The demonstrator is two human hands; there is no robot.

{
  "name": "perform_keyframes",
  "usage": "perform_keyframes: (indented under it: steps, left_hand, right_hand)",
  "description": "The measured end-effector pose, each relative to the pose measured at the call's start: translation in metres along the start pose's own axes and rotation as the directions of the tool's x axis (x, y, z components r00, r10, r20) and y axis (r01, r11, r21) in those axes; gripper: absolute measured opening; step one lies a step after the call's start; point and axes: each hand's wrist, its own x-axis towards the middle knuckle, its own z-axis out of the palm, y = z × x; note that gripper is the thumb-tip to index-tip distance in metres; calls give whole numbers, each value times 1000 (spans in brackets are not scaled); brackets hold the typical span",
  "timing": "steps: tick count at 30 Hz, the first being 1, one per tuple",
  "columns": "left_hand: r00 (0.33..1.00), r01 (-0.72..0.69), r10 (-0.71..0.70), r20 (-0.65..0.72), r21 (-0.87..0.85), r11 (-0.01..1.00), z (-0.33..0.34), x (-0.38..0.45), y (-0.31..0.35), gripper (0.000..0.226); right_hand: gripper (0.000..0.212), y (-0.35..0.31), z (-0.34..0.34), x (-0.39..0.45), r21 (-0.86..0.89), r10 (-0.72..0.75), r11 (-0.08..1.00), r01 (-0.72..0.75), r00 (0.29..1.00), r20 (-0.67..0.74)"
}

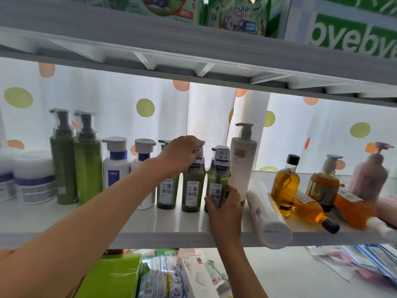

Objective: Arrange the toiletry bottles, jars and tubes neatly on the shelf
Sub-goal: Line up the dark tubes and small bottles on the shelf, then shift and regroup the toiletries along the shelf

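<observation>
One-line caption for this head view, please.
Left hand and right hand straighten dark green bottles in the shelf row; amber bottles lie toppled at right.

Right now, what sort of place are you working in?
Probably a shop or stockroom. The shelf holds duplicate labelled bottles, soap-powder packs sit on the tier above, and packaged goods lie below.

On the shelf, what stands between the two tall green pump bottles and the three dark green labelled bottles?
Head view: two white bottles with blue bands, upright, side by side.
</observation>
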Motion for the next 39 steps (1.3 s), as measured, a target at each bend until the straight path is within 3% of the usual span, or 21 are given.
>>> perform_keyframes:
  steps: [6,10,15,19,22,27,31,35,39]
  left_hand:
    - [993,-6,16,-121,75,997,13,-3,4,26]
    - [987,-64,68,-149,28,998,18,-3,3,47]
    - [984,-74,61,-165,-73,995,18,-6,5,54]
    - [982,-90,69,-178,-114,989,6,-5,21,65]
    - [973,-103,68,-222,-150,983,-3,1,42,61]
    - [949,-212,189,-254,-68,975,-12,25,81,50]
    - [980,-153,146,-133,-42,987,-12,58,102,64]
    - [997,-72,70,42,40,997,-4,80,110,77]
    - [995,13,-16,103,33,999,-3,87,109,72]
  right_hand:
    - [54,-15,-15,-4,-73,-41,997,39,999,-20]
    - [43,-34,-34,0,-135,-95,986,93,995,-6]
    - [29,-46,-57,16,-273,-139,950,153,988,70]
    - [39,-41,-77,31,-417,-22,907,59,995,93]
    - [45,-33,-92,41,-591,120,806,-30,986,114]
    - [64,-14,-110,55,-711,381,690,-136,903,197]
    - [64,-7,-115,59,-735,422,663,-143,882,209]
    - [67,-6,-121,61,-657,544,717,-233,776,318]
    - [62,-2,-128,62,-602,519,762,-240,781,346]
